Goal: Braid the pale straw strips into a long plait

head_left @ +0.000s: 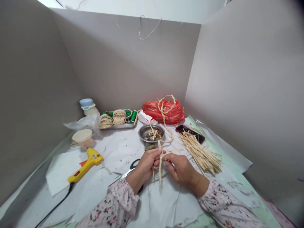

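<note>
A pale straw braid (163,117) runs from the top of a red plastic bag down past a metal bowl (141,133) to my hands. My left hand (148,161) pinches the braid's lower end, with loose strands hanging below its fingers. Close beside it on the right, my right hand (179,167) has its thumb and forefinger closed on the strands. Scraps of straw lie in the bowl. To the right, a bundle of loose straw (201,153) rests partly over a dark phone (186,129).
Black-handled scissors (129,169) lie partly under my left forearm. At left are a yellow glue gun (86,164) with its cord, a paper cup (83,137) and a bottle (88,106). A metal tray (121,126) and the red bag (152,110) stand behind.
</note>
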### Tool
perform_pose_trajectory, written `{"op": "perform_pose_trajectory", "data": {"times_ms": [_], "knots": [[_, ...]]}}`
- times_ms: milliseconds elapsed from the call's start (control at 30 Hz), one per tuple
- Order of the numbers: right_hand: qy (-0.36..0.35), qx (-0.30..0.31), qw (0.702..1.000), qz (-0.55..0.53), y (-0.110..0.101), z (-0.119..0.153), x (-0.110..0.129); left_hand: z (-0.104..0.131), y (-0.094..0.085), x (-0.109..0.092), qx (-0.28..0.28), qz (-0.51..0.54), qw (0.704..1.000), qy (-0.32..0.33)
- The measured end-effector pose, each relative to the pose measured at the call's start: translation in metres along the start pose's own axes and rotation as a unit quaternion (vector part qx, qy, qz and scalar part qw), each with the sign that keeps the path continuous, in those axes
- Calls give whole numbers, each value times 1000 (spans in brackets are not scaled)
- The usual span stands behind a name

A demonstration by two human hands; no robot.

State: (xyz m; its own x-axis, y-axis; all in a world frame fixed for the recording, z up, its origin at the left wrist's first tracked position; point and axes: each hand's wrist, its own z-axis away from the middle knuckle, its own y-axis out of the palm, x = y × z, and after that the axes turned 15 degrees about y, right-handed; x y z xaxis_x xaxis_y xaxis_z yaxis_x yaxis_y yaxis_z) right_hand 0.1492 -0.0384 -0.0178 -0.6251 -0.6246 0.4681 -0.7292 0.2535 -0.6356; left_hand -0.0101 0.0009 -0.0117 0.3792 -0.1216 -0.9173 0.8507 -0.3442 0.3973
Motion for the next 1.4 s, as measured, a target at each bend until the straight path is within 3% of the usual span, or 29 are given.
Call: {"op": "perform_pose_trajectory", "data": {"times_ms": [233, 367, 467, 800, 1033, 1200, 1400], "knots": [[-8, 50, 997, -53, -3, -3, 4, 0, 2, 3, -13, -47, 999, 21], [50, -47, 997, -20, 0, -5, -2, 1, 4, 1, -22, -52, 998, 21], [106, -77, 991, 11, 3, -8, -6, 2, 5, 0, -22, -62, 998, 17], [199, -31, 979, -31, 9, -8, -13, 4, 7, 3, 3, -121, 992, 27], [209, -30, 977, -27, 10, -9, -17, 0, 3, 12, 14, -208, 977, 49], [201, -36, 979, -17, 10, -8, -17, 1, 4, 7, 22, -280, 956, 85], [231, -30, 970, -70, 5, -11, -10, 2, 7, 2, 16, -254, 964, 80]]}}
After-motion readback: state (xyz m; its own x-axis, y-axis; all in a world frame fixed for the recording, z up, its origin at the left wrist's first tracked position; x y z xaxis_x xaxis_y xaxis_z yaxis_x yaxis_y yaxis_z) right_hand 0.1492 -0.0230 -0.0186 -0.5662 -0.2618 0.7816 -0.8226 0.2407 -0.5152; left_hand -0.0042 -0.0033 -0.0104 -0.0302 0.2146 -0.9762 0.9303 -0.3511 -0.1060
